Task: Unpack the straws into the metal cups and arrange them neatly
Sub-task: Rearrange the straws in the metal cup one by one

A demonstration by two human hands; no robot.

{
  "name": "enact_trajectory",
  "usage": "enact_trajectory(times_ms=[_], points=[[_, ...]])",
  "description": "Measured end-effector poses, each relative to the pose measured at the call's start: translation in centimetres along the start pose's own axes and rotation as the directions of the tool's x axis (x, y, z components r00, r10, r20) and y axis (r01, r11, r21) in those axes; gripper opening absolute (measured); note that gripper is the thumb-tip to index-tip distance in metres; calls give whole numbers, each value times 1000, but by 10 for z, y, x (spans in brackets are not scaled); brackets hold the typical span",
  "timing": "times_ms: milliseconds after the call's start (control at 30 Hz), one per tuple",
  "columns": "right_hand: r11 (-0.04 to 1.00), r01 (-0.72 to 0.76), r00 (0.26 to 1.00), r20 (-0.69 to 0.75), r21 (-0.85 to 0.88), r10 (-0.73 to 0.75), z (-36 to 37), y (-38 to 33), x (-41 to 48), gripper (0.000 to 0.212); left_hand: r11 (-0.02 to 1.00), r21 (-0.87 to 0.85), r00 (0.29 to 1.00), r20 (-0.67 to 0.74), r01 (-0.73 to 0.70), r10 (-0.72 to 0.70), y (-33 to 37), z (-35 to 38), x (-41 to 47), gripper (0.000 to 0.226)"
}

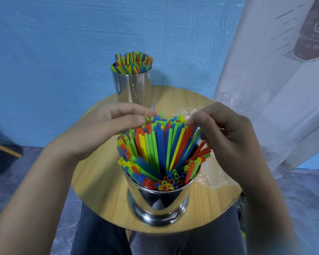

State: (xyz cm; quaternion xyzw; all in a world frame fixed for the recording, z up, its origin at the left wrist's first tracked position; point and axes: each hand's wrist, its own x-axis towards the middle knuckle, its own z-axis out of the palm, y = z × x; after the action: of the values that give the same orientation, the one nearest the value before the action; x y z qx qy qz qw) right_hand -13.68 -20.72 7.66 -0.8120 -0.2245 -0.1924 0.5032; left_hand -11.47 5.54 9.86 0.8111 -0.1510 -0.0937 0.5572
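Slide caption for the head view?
Left hand presses and right hand grips straws in the near metal cup; far cup stands full.

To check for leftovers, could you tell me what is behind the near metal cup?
A clear bag lies behind the near cup, rightward; a second cup of straws stands farther back. Left hand and right hand hide the table between.

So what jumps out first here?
The burst of bright straws fanning out of the near metal cup, with the left hand touching their tops and the right hand curled round their side. Behind, a second metal cup, also full, stands at the far edge of the round wooden table.
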Motion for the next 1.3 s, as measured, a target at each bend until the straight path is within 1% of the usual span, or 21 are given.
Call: enact_trajectory(times_ms=[67,133,200,367,467,533,600,667,767,800,867,967,1067,1167,1233,1300], points=[[1000,15,1000,3,3,-15,1,2,0,30,1000,-16,1000,5,17,-17,2,-1,-1,30],[997,-4,1000,5,83,3,0,5,-1,32,999,-27,999,22,31,-30,3,-4,-3,27],[985,-37,999,19,171,34,-1,7,-2,30,999,-1,999,28,35,-35,3,-5,-4,24],[952,-126,990,96,277,103,4,5,-4,7,997,68,998,-48,36,-33,8,3,-1,22],[948,-131,991,71,292,115,2,5,-3,4,992,120,995,-93,37,-26,9,5,2,17],[945,-126,992,62,303,112,0,3,-3,2,992,121,994,-104,25,-12,11,5,4,14],[948,-113,993,50,297,103,0,0,-2,5,995,99,995,-102,-5,15,13,6,5,13],[955,-101,995,43,280,93,1,-2,-1,9,994,83,989,-121,-73,83,15,5,9,14],[972,-78,997,27,224,74,4,-6,3,12,974,43,948,-221,-224,228,19,4,16,11],[974,-77,997,21,211,74,5,-8,4,12,961,9,925,-268,-276,269,21,3,17,9],[979,-74,997,9,189,74,8,-9,5,10,926,-77,862,-401,-368,310,24,1,20,14],[986,-64,998,8,151,64,10,-11,4,9,862,-178,736,-618,-474,277,29,-5,20,14],[982,-77,997,9,171,77,10,-11,2,10,809,-249,650,-733,-533,202,26,-8,17,12],[977,-93,996,9,192,93,10,-10,2,10,750,-343,623,-774,-565,115,19,-10,15,7],[972,-96,995,-5,214,100,10,-10,2,13,721,-417,642,-765,-553,51,17,-7,13,7],[967,-93,993,-45,238,106,11,-10,3,18,712,-477,683,-731,-516,6,14,0,11,7]])
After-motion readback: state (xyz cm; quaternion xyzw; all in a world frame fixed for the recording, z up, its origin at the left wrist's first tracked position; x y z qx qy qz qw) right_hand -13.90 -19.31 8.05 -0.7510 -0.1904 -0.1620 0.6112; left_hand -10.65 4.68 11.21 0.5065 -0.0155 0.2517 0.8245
